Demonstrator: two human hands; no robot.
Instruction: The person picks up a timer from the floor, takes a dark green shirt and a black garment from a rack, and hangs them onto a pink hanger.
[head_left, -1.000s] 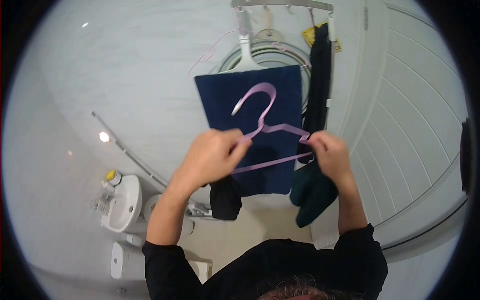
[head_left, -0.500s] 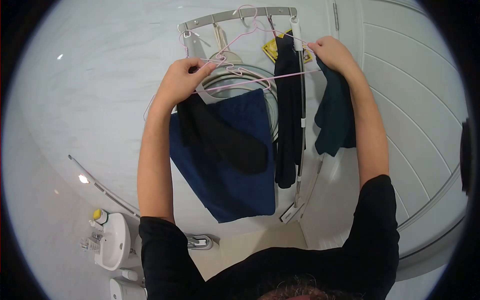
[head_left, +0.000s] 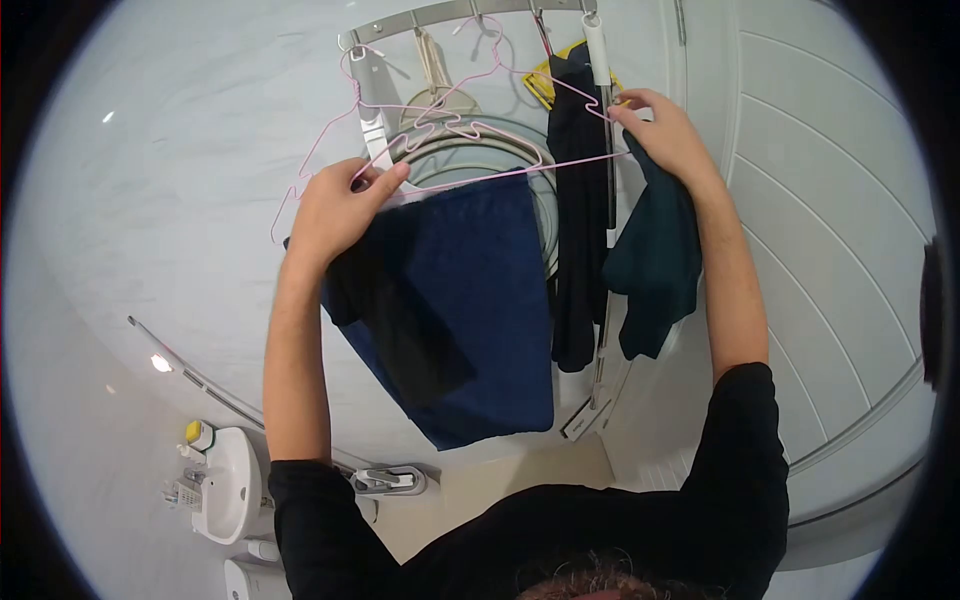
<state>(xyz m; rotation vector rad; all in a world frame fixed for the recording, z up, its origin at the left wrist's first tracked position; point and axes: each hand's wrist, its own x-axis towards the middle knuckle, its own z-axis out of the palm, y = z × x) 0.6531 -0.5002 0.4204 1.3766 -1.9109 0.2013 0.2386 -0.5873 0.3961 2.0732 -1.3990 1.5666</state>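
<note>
At far left, a washbasin is fixed to the wall. A slotted holder and a yellow-topped container are located beside it; their contents are too small to identify.

The left hand grasps the left end of a pink hanger, fingers curled and thumb extended. A black cloth hangs below this hand, in front of a navy towel. A second pink hanger hangs from the left part of the metal rail.

The grasped hanger spans the gap between the hands, below the rail. Its hook is up, near the rail; contact between the two cannot be determined. Its lower bar passes across the top of the towel.

Behind the towel are round, rimmed items that resemble nested basins. Whatever they contain is hidden.

Right of the towel, a long black garment hangs in front of a yellow packet, with a metal pole alongside. The packet's contents are not visible.

The right hand pinches the hanger's right end between thumb and fingers. A dark green cloth hangs below it.
</note>
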